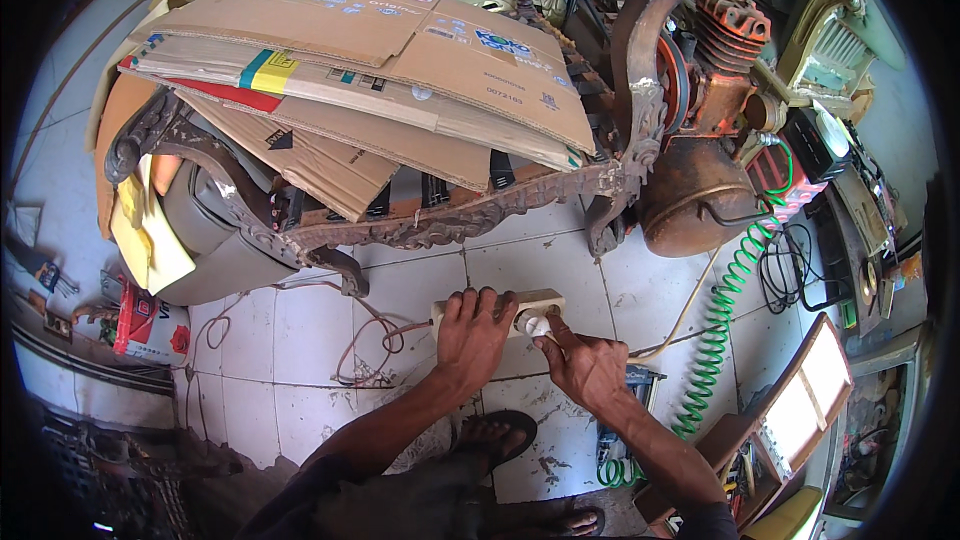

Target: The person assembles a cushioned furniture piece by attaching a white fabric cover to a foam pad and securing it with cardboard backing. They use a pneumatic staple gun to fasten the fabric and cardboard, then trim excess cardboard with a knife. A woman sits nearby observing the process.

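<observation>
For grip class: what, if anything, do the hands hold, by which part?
Right hand: plug, by its body; left hand: strip, by its left half.

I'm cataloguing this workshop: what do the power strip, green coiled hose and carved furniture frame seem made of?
Power strip: probably plastic, matte cream, smooth casing.
Green coiled hose: likely plastic, slightly glossy, even loops.
Carved furniture frame: apparently wood, worn brown finish, carved relief.
</observation>
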